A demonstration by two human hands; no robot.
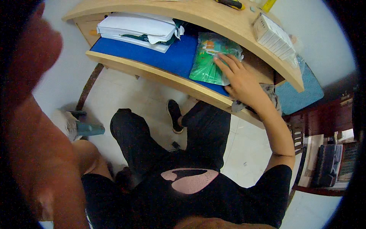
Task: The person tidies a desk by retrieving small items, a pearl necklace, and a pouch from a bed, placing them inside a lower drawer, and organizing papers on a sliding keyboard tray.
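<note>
My right hand (243, 80) lies with its fingers on a clear plastic packet (211, 70) that has a green and orange print. This packet rests on the blue lining (177, 60) of a pulled-out wooden desk drawer (160, 73). Beside my right wrist, a grey furry-looking item (270, 93) sits at the drawer's right end. To the packet's left is a stack of white paper (137, 28) in a torn wrapper. My left hand (43, 48) is raised close to the camera at the left, blurred and partly cut off by the dark rim; its fingers cannot be made out.
The wooden desktop (183, 13) overhangs the drawer. On it are a white carton (274, 37) and a yellow-and-black tool handle (233, 4). A teal cushion-like thing (300, 86) is at right, near shelved items (328, 163). A teal cylinder (90, 128) is at lower left.
</note>
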